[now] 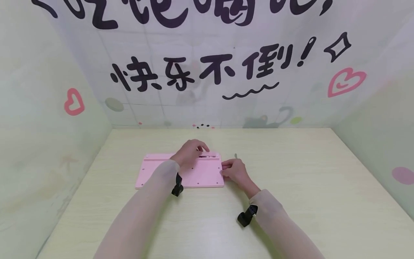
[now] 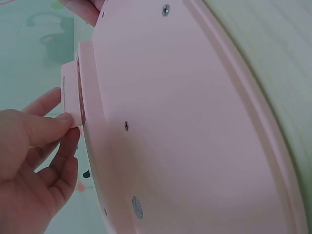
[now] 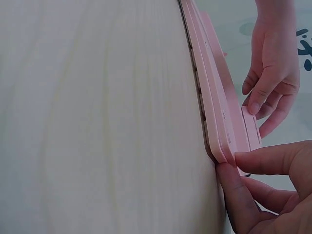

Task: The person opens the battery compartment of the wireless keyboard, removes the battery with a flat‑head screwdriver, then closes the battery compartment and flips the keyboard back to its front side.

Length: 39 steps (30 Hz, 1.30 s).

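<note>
A pink keyboard (image 1: 207, 176) lies face down on the table, its screw-dotted back upward; key edges show beneath its rim in the right wrist view. My left hand (image 1: 189, 153) is at the raised far ridge. Between thumb and fingers it pinches a small pink battery cover (image 2: 71, 92), which stands up at the ridge. Beside it, a narrow slot (image 1: 208, 157) in the ridge shows something dark and shiny inside, too small to make out. My right hand (image 1: 235, 170) grips the keyboard's right end, thumb on the back and fingers at the edge.
A thin grey object (image 1: 235, 155) sticks out behind the right hand, mostly hidden. The pale wood-grain table (image 1: 307, 187) extends on both sides of the keyboard. A white printed cloth wall (image 1: 194, 108) rises at the table's back edge.
</note>
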Motion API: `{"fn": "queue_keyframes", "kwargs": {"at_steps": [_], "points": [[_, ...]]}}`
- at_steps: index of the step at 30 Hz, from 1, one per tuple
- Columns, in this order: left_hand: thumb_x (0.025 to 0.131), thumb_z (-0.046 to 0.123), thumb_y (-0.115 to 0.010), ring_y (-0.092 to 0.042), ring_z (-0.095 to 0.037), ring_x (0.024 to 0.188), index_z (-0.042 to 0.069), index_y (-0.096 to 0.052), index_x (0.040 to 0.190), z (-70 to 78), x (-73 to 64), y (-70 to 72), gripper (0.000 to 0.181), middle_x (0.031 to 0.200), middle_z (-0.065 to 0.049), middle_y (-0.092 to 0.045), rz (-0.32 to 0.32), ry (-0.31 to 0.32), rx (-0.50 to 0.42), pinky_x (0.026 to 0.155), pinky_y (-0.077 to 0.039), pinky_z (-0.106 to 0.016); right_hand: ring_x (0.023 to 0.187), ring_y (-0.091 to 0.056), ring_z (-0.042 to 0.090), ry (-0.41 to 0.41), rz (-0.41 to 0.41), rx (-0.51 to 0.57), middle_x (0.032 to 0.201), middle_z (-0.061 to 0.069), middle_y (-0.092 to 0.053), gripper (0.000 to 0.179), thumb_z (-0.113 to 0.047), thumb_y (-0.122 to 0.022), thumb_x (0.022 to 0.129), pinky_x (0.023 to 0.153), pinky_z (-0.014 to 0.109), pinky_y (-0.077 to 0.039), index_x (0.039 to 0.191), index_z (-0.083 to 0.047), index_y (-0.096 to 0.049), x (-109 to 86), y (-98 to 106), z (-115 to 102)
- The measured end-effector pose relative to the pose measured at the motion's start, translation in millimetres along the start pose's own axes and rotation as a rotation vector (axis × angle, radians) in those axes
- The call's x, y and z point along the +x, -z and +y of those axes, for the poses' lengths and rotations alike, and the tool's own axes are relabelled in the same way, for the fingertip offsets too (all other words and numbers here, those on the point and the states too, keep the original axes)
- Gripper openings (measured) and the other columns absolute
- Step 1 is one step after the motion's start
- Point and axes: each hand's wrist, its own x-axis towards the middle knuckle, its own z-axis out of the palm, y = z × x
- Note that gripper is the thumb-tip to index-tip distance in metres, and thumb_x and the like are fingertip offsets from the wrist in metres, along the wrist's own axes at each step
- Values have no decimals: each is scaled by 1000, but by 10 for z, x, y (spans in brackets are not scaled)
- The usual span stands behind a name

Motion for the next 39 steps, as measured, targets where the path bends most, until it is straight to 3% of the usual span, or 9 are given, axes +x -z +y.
{"fn": "queue_keyframes", "kwargs": {"at_steps": [6,15,27,39], "points": [[91,-3,-47,-48,-20,93,16,-67,105,-65,21,43,31,102,-3,-55,24,22,-62,84,-40,-33,70,-58,19,-2,-1,6,86,14,-61,28,6,-69,75,60,29,-53,103,5,-64,1,-8,-9],[90,-5,-47,-50,-21,95,11,-67,107,-214,62,39,31,107,-8,-56,80,11,-18,87,-40,-35,71,-58,19,1,6,-10,86,14,-60,28,7,-68,75,60,29,-53,103,6,-63,-12,-2,-9],[90,-8,-45,-49,-22,93,10,-66,107,-306,95,75,33,105,-9,-56,79,96,-58,84,-41,-34,70,-58,19,10,10,-25,85,13,-60,28,6,-68,76,59,29,-53,103,5,-64,-10,-21,-1],[89,-8,-47,-50,-23,93,9,-69,104,-354,208,56,31,105,-8,-58,102,142,-27,88,-40,-36,70,-59,19,9,10,-12,87,13,-61,28,7,-67,77,59,28,-53,105,4,-64,1,-15,12]]}}
